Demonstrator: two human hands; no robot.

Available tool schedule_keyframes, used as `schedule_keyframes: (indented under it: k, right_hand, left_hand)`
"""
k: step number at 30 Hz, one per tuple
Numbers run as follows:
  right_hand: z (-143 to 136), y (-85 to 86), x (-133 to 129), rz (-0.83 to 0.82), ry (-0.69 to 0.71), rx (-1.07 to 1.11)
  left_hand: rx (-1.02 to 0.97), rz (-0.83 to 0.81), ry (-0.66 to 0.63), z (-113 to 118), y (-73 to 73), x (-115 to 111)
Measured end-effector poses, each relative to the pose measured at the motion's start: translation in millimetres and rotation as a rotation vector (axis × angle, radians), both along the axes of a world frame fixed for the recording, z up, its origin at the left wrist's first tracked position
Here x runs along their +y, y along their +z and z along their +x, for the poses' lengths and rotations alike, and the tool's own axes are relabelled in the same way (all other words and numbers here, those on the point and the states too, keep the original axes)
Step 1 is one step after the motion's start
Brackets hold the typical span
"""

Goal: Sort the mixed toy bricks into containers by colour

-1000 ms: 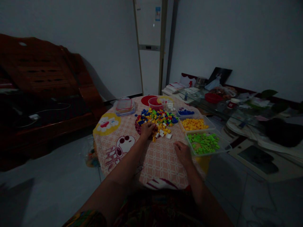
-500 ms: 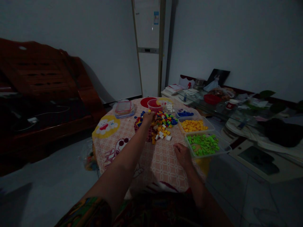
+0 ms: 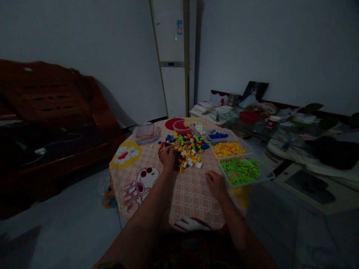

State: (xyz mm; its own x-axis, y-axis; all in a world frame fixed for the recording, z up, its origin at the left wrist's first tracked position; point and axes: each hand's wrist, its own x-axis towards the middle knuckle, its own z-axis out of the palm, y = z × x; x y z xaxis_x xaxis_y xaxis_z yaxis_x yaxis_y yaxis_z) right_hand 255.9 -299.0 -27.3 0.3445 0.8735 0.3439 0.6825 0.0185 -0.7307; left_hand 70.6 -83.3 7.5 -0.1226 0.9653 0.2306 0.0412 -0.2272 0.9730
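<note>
My head camera looks forward and down across the surface (image 3: 193,190), from its near edge, close below, to the wall (image 3: 126,52) beyond its far edge.

Bricks (image 3: 193,141) look plstc, tablecloth (image 3: 192,196) matt, bench (image 3: 49,91) glossy wd.

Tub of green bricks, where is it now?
In the head view, the tub of green bricks sits at the right edge of the table, nearer than the tub of yellow bricks and right of the right hand.
</note>
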Motion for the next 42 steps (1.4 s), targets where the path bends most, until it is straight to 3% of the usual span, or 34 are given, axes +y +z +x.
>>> schedule_keyframes:
  k: [2, 4, 9, 16, 22, 29, 34, 38, 42]
  right_hand:
    - [0.4, 0.1, -0.3, -0.005, -0.014, -0.008]
    - [0.9, 0.8, -1.2, -0.005, -0.027, -0.017]
    - [2.1, 3.7, -3.1, 0.016, -0.009, -0.03]
    - [3.1, 3.2, -2.2, 0.037, 0.002, -0.023]
    - [1.6, 3.6, -1.9, 0.028, 0.001, -0.004]
    - [-0.2, 6.0, -1.9, -0.006, -0.011, -0.026]
    - [-0.5, 6.5, -1.9, 0.004, 0.003, -0.025]
    - [-1.1, 5.3, -2.3, 0.025, -0.002, -0.026]
    - [-1.1, 6.1, -3.3, 0.046, -0.001, -0.029]
  left_hand:
    - [0.077, 0.014, 0.018, -8.1, -13.7, -13.2]
    - [0.181, 0.046, 0.0, -13.3, -17.6, -21.5]
    - [0.561, 0.069, -0.18, -23.1, -11.4, -25.9]
    - [0.757, 0.141, -0.27, -25.8, -9.7, -34.5]
    - [0.725, 0.124, -0.26, -24.3, -4.6, -40.7]
    - [0.428, -0.002, -0.128, -18.8, -3.7, -47.1]
    - [0.275, 0.036, -0.288, 19.8, 8.1, -59.8]
    - [0.294, 0.042, -0.38, 75.7, 19.7, -63.1]
    - [0.122, -0.063, -0.579, 132.2, 25.3, -64.1]
